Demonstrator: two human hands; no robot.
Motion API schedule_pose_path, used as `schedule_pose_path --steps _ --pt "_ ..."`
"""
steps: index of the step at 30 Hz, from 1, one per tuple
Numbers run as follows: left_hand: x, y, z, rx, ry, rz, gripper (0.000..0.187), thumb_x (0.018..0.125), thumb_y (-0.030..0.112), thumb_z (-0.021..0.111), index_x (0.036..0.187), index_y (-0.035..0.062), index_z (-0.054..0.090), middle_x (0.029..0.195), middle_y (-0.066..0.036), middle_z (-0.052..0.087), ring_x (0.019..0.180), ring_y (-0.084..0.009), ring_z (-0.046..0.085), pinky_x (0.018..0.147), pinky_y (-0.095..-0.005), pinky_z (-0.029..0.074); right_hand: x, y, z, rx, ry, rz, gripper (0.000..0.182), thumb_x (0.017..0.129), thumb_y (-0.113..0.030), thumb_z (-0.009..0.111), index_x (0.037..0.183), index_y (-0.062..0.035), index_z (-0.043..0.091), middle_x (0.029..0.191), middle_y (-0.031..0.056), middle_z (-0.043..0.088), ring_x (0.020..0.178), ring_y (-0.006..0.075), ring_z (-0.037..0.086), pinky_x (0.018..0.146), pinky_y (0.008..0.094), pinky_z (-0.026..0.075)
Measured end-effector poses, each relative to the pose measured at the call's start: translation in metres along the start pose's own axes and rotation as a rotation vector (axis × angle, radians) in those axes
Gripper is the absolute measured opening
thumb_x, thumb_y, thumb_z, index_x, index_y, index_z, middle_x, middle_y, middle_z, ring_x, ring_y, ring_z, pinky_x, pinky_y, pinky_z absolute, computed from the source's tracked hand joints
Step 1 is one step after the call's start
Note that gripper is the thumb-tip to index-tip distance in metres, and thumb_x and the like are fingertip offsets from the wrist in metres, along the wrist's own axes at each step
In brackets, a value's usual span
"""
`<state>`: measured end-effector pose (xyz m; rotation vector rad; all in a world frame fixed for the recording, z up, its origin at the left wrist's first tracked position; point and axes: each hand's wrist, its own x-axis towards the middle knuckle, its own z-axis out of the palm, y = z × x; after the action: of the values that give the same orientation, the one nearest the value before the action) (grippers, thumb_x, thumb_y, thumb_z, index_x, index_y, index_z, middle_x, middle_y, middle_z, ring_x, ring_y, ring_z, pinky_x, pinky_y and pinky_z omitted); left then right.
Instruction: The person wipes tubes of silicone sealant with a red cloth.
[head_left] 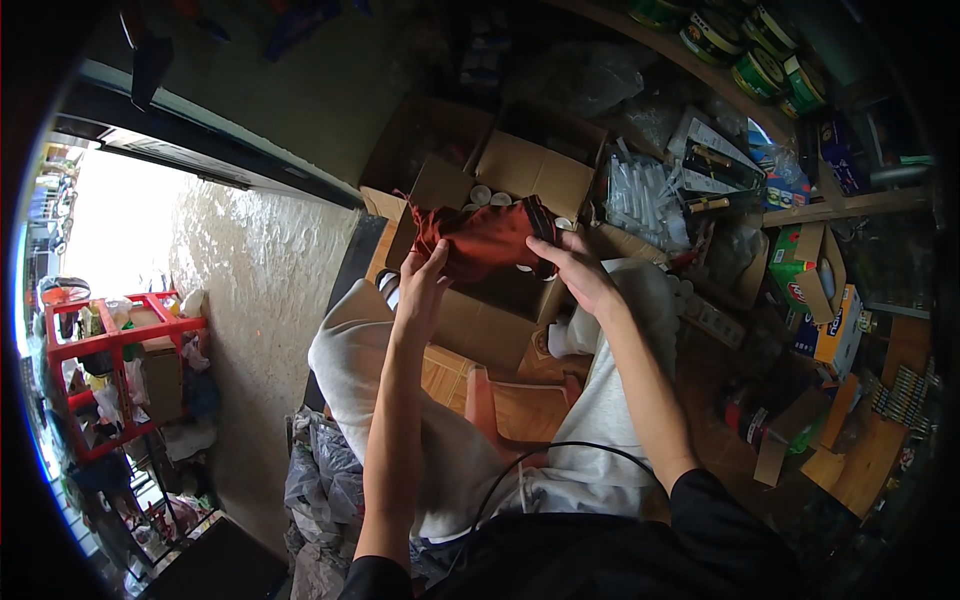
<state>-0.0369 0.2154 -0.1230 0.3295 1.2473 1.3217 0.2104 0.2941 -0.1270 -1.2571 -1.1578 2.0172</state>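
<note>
Between my hands a rust-red piece of cloth (485,240) with a dark band at its right end is stretched over an open cardboard box (485,325). My left hand (425,285) grips its left end, thumb on top. At the banded right end, my right hand (572,262) pinches the fabric, thumb uppermost and the other fingers partly hidden beneath. Several white round pieces (482,196) show in the box just behind the cloth, which covers much of the opening.
Beyond stands another open carton (535,165). To its right lie clear plastic tubes (645,200) in a bag. Green tins (757,72) line a shelf at upper right. A power strip (710,315) lies on the floor by my right knee. A red rack (125,340) stands at far left.
</note>
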Motion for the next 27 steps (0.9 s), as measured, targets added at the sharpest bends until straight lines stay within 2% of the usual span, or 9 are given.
schedule_pose_path --steps 4,7,10,13,17,21,22,24,27 --pt "-0.004 0.0 0.0 0.149 0.094 0.051 0.034 0.091 0.023 0.074 0.111 0.0058 0.054 0.099 -0.003 0.06 0.096 -0.0127 0.058 0.082 -0.0305 0.047 -0.006 -0.009 0.015 -0.164 0.243 -0.065 0.042 0.087 -0.025 0.076 0.119 -0.0091 0.054 0.091 -0.0017 0.064 0.083 0.0067 0.06 0.072 0.0239 0.046" --pt "0.007 -0.01 -0.011 0.238 0.177 0.135 0.039 0.087 0.018 0.077 0.113 0.0027 0.052 0.099 -0.005 0.06 0.096 -0.0143 0.059 0.084 -0.0298 0.048 -0.015 -0.019 0.021 -0.225 0.174 -0.177 0.063 0.086 -0.015 0.077 0.14 -0.0083 0.045 0.104 0.006 0.064 0.093 0.0105 0.062 0.08 0.0279 0.05" --pt "0.009 -0.011 -0.009 0.324 0.178 0.471 0.04 0.083 0.008 0.078 0.116 0.0045 0.055 0.093 -0.003 0.061 0.091 -0.0145 0.06 0.078 -0.0292 0.05 -0.011 -0.013 0.014 -0.158 -0.054 -0.296 0.064 0.083 -0.009 0.076 0.14 -0.0095 0.049 0.105 0.0069 0.066 0.092 0.012 0.064 0.083 0.0298 0.051" --pt "-0.001 0.009 -0.015 0.687 -0.124 0.388 0.042 0.079 0.007 0.079 0.113 0.0001 0.057 0.1 -0.009 0.064 0.093 -0.018 0.063 0.082 -0.03 0.05 0.001 0.005 0.004 -0.364 -0.078 -0.282 0.047 0.081 -0.006 0.075 0.126 -0.0069 0.061 0.102 0.0053 0.068 0.089 0.0126 0.065 0.081 0.029 0.052" --pt "-0.013 0.012 -0.011 1.171 -0.201 0.261 0.035 0.076 0.01 0.076 0.11 0.0033 0.066 0.112 -0.018 0.067 0.105 -0.0318 0.065 0.087 -0.0392 0.05 -0.005 0.004 -0.002 -0.701 0.035 -0.253 0.031 0.08 -0.005 0.074 0.109 -0.0043 0.065 0.101 0.0044 0.069 0.088 0.0152 0.065 0.08 0.0314 0.052" --pt "-0.003 -0.004 -0.024 1.284 -0.146 0.802 0.019 0.083 0.012 0.07 0.1 0.0056 0.07 0.107 -0.015 0.069 0.096 -0.0287 0.067 0.084 -0.0403 0.052 -0.016 -0.007 -0.007 -0.95 0.116 -0.563 0.027 0.081 -0.008 0.072 0.107 -0.0039 0.064 0.115 0.0059 0.068 0.101 0.0177 0.063 0.086 0.0345 0.049" --pt "-0.002 0.005 -0.023 1.249 -0.146 0.934 0.017 0.084 0.014 0.069 0.098 0.0039 0.069 0.107 -0.015 0.069 0.095 -0.0275 0.067 0.084 -0.0404 0.052 -0.015 -0.004 -0.01 -0.948 0.151 -0.678 0.027 0.082 -0.009 0.071 0.107 -0.0037 0.064 0.119 0.0062 0.067 0.105 0.0185 0.062 0.088 0.0351 0.048" --pt "-0.006 0.02 -0.018 1.087 -0.209 0.9 0.017 0.087 0.017 0.068 0.095 0.0017 0.066 0.106 -0.012 0.068 0.094 -0.0231 0.066 0.082 -0.0384 0.052 -0.012 -0.007 -0.013 -0.558 0.005 -0.632 0.023 0.083 -0.014 0.07 0.103 -0.0047 0.065 0.107 0.0024 0.068 0.091 0.0149 0.063 0.078 0.0315 0.049" --pt "-0.015 0.035 -0.005 0.621 -0.288 0.43 0.019 0.095 0.02 0.063 0.095 0.0012 0.06 0.1 -0.006 0.065 0.093 -0.0139 0.061 0.081 -0.0312 0.048 -0.029 -0.03 -0.004 0.033 -0.113 -0.17 0.025 0.089 -0.023 0.067 0.11 -0.009 0.063 0.097 -0.0044 0.063 0.087 0.0067 0.06 0.071 0.0246 0.05"
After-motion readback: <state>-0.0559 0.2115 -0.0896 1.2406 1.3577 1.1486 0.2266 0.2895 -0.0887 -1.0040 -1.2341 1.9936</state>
